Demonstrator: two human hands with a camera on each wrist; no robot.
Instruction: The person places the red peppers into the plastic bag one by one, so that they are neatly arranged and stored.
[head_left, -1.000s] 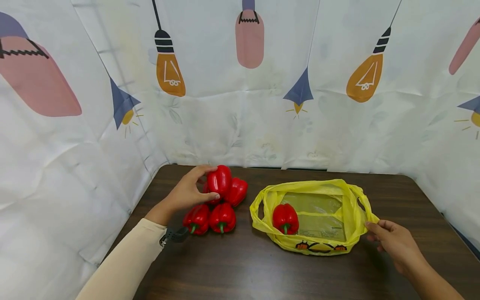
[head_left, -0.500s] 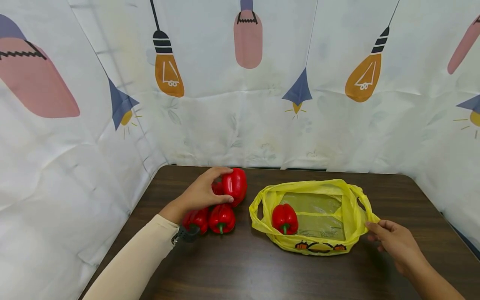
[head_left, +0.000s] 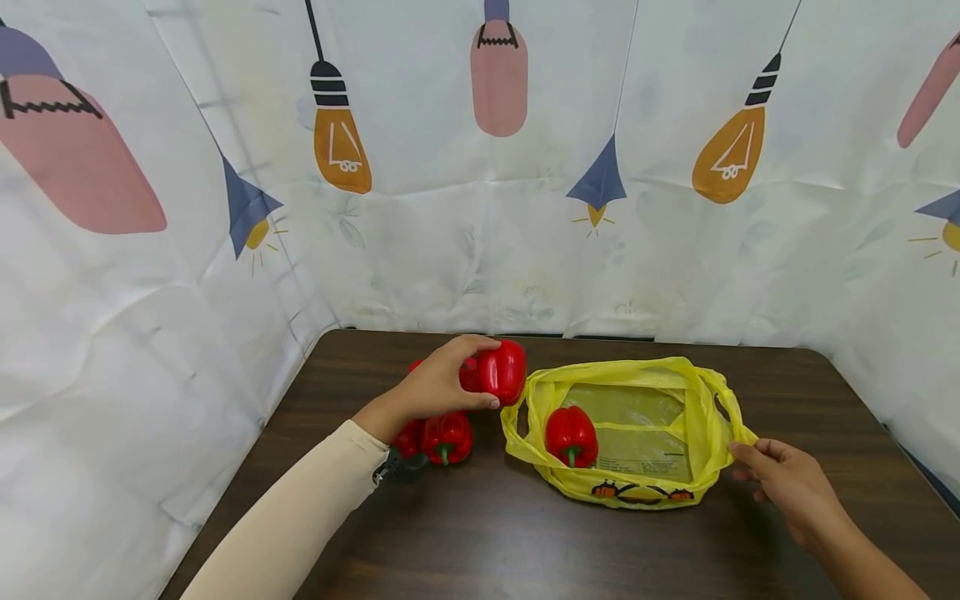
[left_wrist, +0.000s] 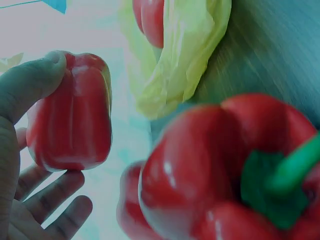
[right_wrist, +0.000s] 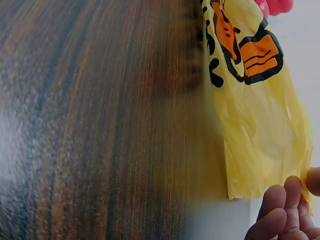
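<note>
My left hand [head_left: 444,382] holds a red bell pepper [head_left: 502,372] between thumb and fingers, up off the table, just left of the yellow plastic bag [head_left: 637,493]. In the left wrist view the held bell pepper [left_wrist: 75,115] shows its smooth side, the thumb lying on its upper end. My right hand [head_left: 795,490] pinches the right edge of the bag; the right wrist view shows its fingertips [right_wrist: 292,192] at the yellow plastic. Inside the bag's wide mouth, at the left, sits another red bell pepper [head_left: 572,437] with a green stem.
More red bell peppers [head_left: 447,438] lie left of the bag, partly hidden behind my left hand and wrist. A dark wood table [head_left: 525,550] carries everything. Behind it hangs a white printed curtain [head_left: 525,250], which also runs along the left side.
My left hand has carried its bell pepper rightward from above the pile to near the bag's left edge. My right hand and the bag have stayed in place.
</note>
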